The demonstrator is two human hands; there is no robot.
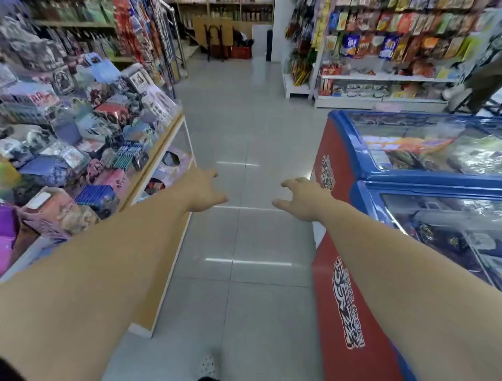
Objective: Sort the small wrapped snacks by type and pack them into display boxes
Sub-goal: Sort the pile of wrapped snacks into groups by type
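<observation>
Head view: left hand (202, 190) and right hand (301, 200) beside chest freezer (407, 152), each grip spread, empty; probably best to walk to snack shelves (380, 78) beyond it.

Interior of a small retail shop. Wall shelving (385, 79) carries rows of bagged snacks (350, 45). A low display table (165, 138) at left is heaped with packaged goods (108, 111), and glass-topped chest freezers (353, 160) stand at right. A tiled aisle (244, 122) runs between them toward rear shelves (225, 2) stocked with bottles (256, 13).
</observation>
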